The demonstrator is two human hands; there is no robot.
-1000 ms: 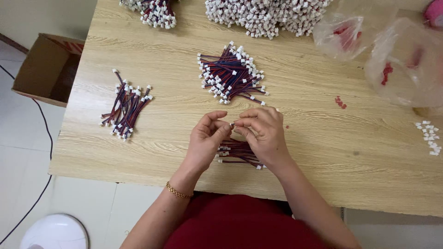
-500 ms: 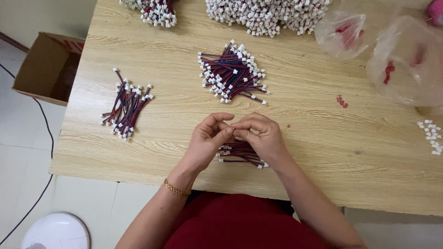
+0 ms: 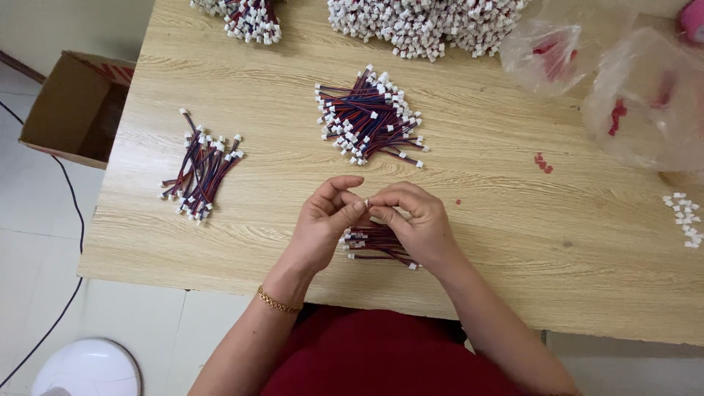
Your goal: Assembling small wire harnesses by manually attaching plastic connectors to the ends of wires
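Near the wooden worktop's front edge, the left hand and right hand are together pinching a small white plastic connector between their fingertips, above a red-and-blue wire bundle.

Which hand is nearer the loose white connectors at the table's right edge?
Right. The right hand lies between them and the left hand; the connectors sit far off to its right, untouched.

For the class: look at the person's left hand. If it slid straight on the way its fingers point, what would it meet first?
The left hand points right, at the right hand. Their fingertips pinch the same small white connector, so it would press into that and the right hand at once. How high both sit above the table is unclear.
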